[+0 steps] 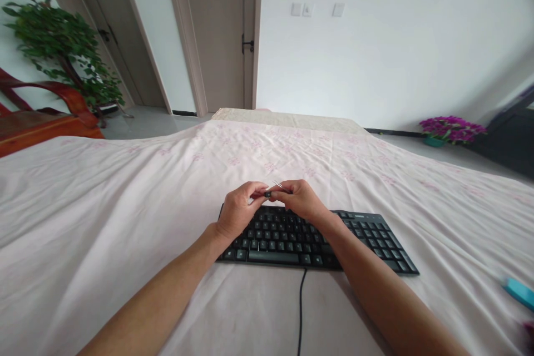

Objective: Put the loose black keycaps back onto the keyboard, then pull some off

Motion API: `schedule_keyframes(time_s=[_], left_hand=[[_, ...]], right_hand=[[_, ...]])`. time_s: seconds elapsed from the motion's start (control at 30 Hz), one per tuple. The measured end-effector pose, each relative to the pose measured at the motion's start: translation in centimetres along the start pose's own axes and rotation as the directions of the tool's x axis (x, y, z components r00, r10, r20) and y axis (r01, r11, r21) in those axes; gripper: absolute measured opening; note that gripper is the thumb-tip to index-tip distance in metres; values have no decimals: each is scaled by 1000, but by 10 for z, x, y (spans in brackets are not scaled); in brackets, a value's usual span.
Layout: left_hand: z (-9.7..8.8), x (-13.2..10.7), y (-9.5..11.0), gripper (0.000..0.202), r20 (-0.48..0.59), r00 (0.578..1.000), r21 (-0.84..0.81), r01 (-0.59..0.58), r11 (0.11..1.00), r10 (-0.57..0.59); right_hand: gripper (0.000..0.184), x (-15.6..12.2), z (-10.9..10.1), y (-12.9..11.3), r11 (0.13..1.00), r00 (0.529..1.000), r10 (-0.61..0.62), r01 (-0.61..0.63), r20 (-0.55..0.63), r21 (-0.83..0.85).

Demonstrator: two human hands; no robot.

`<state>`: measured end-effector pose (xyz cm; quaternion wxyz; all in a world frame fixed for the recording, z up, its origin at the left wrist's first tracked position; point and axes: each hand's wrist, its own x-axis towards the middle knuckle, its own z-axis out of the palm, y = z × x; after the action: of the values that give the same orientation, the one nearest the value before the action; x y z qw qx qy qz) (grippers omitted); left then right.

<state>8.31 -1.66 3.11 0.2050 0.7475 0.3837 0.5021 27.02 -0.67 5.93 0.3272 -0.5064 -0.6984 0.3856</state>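
Note:
A black computer keyboard (275, 258) lies on a pale pink flowered cloth in front of me. Just above its far edge, my left hand (242, 206) pinches a small black piece that looks like a keycap (267, 194). My right hand (302, 197) meets it there, with thumb and finger closed at the same small piece. Thin metal prongs, like those of tweezers (277, 184), stick out from the right fingers; the rest of that tool is hidden in the hand. Both wrists hang over the keys and cover part of them.
The keyboard's black cable (301, 311) runs toward me over the cloth (167, 206). A blue object (519, 292) lies at the right edge. Beyond are a wooden chair (54, 117), a green plant (58, 39), purple flowers (450, 128) and a door (217, 33).

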Motion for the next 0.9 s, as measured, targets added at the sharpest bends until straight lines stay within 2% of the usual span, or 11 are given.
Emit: schedule_keyframes(time_s=[0.27, 0.43, 0.5, 0.57, 0.7, 0.9], left_hand=[[0, 0, 2, 21, 15, 1000, 36, -8, 999, 7], [0, 1, 4, 10, 27, 999, 6, -24, 1000, 24], [2, 1, 4, 9, 12, 1000, -32, 27, 999, -27], [4, 2, 2, 11, 0, 992, -109, 125, 986, -126], [7, 3, -2, 15, 70, 950, -293, 310, 904, -303], [6, 5, -2, 25, 140, 901, -435, 428, 792, -410]], right_hand=[[20, 0, -1, -1, 999, 999, 31, -30, -20, 9], [16, -1, 0, -1, 996, 996, -31, 24, -81, -88], [12, -2, 0, -3, 988, 989, -90, 73, -117, -139], [11, -3, 1, -4, 978, 980, -140, 115, -140, -176], [13, -5, 4, -4, 955, 966, -188, 137, -179, -264], [17, -5, 11, -5, 923, 936, -275, 193, -221, -332]])
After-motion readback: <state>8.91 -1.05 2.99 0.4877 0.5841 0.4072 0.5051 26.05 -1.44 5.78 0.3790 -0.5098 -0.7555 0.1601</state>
